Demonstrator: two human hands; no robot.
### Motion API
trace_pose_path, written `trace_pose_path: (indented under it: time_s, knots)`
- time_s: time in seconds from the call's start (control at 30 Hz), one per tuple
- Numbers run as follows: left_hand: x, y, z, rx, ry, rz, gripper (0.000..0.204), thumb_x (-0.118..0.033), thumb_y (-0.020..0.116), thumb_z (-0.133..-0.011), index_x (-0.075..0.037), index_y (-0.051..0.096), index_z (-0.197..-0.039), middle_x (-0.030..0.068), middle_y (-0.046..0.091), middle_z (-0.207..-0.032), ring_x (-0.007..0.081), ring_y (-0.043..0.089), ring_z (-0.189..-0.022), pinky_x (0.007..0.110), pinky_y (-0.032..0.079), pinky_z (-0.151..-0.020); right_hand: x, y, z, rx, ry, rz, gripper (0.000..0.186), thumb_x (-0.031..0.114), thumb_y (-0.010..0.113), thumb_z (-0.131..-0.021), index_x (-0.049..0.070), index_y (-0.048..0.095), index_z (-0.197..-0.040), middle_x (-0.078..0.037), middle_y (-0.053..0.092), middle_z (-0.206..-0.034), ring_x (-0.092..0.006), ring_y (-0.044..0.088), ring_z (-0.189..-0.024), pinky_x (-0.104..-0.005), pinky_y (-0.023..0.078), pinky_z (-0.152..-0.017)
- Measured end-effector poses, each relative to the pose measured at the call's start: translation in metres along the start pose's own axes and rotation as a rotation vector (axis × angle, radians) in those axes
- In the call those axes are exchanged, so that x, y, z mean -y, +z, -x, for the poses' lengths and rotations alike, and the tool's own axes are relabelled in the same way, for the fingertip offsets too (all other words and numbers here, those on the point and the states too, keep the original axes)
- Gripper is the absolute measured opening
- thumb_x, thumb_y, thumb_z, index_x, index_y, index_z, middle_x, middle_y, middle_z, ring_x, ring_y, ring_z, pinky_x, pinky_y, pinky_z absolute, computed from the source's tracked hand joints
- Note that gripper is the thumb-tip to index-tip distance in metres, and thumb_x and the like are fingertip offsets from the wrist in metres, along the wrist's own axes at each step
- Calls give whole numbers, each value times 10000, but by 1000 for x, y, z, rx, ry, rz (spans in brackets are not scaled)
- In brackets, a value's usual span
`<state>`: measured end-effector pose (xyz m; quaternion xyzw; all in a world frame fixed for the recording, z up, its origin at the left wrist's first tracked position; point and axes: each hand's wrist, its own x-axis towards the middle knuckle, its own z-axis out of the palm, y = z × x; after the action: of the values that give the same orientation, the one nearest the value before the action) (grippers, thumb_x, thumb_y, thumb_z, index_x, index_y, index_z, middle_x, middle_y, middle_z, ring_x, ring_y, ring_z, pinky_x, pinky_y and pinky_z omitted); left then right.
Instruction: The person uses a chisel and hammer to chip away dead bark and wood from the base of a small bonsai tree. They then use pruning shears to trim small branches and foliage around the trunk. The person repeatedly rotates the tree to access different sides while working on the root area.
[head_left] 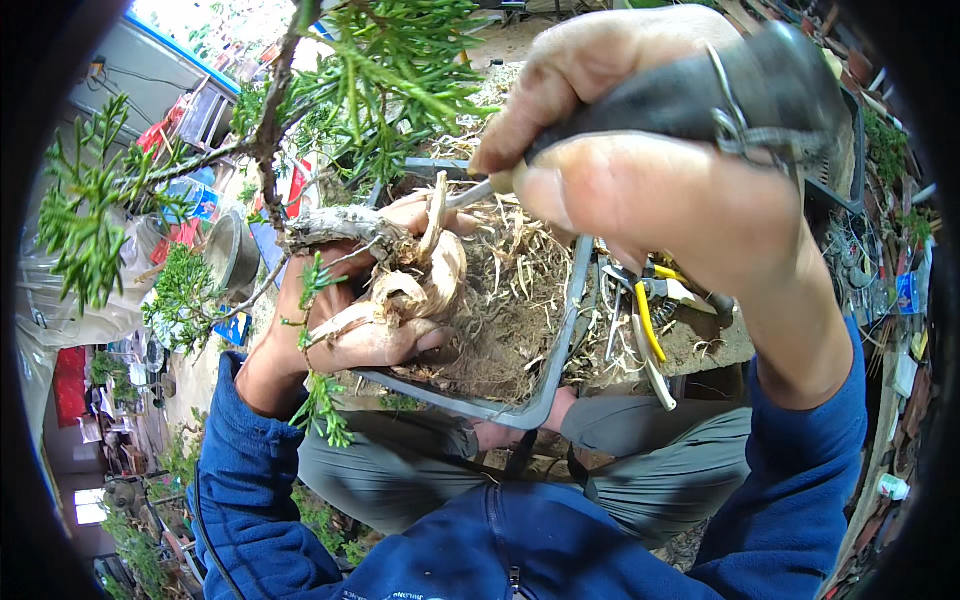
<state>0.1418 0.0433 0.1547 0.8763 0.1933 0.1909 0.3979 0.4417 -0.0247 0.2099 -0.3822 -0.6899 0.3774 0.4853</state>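
Observation:
My left hand [378, 346] is closed around the gnarled, bark-stripped trunk [440, 275] of a small juniper, from below and the side. Its pale wood twists in bands, with a short stub sticking up. From it, a grey-barked branch [335, 226] runs left to green foliage [385, 75]. High on the right and close to view, my right hand [690, 195] grips a black-handled carving tool [640, 112] with wire wound about its handle. The tool's thin metal shaft [470, 195] points left and reaches the stub; whether its tip touches the wood, I cannot tell.
Beneath the trunk lies a dark plastic tray [572, 320] holding soil and wood shavings. To its right are yellow-handled pliers [648, 322] and other hand tools among scraps. A grey bucket [232, 250] stands at left. My folded legs [660, 450] are below the tray.

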Motion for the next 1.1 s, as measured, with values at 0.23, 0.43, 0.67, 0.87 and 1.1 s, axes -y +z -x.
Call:
trace_pose_path:
  time_s: [0.23,0.43,0.67,0.87,1.1]
  knots:
    - [2,1,-3,-37,-51,207,808,-223,960,-802,4,623,-1500,158,715,-1432,269,653,-1332,483,494,-1185,0,-1,-15,56,77,-17,358,199,732,-894,-114,737,-1067,-102,683,-648,-78,514,-415,-245,366,-410]
    - [22,-36,-5,150,-143,89,930,-245,1062,-640,10,675,-1445,133,721,-1424,209,656,-1333,425,511,-1157,6,43,34,-191,-45,96,272,134,754,-926,-93,765,-1077,-89,734,-801,-96,635,-578,-254,500,-543]
    - [-47,32,18,-653,-507,431,993,-135,953,-811,82,405,-1610,178,689,-1397,221,700,-1219,380,554,-1079,-3,91,67,-435,-244,240,303,158,832,-886,-72,745,-1063,-182,744,-914,-256,734,-771,-339,583,-695]
    - [-35,87,10,-964,-300,-82,1114,-224,962,-840,138,252,-1619,226,735,-1203,293,702,-1196,390,538,-1076,-12,87,52,-405,-514,494,260,176,833,-905,-44,712,-976,-209,747,-918,-344,737,-781,-389,597,-736]
    - [-23,46,17,-796,-376,184,744,-296,914,-868,94,520,-1365,148,790,-997,285,759,-955,435,487,-1135,-23,112,36,-474,-349,-148,223,143,587,-1125,-15,640,-977,-137,665,-841,-231,643,-778,-402,544,-809]
